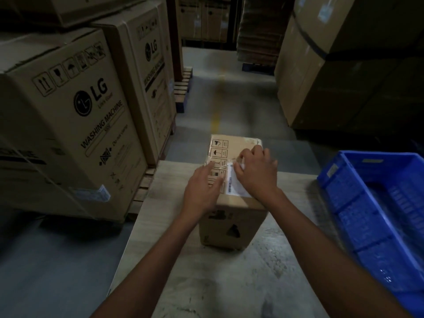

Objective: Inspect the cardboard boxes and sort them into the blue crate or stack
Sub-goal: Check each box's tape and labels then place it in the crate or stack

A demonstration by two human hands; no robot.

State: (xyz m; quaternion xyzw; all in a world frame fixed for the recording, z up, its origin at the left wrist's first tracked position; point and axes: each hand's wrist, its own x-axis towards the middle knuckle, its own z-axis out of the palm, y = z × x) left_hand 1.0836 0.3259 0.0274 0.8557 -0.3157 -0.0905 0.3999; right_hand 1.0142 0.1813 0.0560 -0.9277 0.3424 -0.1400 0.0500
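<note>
The box (231, 203) stands on the table (206, 283), left of the crate (376, 214). The left hand (203, 191) lies flat and open on top; the right hand (254, 173) pinches the label (232, 187). Pulling hard may tear it.

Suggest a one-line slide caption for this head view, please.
Both hands check the label on a cardboard box beside a blue crate.

Small box (231, 216): matt brown cardboard, glossy clear tape and a white paper label (234, 187) on top. Counter (206, 271): pale, scuffed wood grain. Crate (358, 203): blue plastic, ribbed, slightly glossy.
</note>
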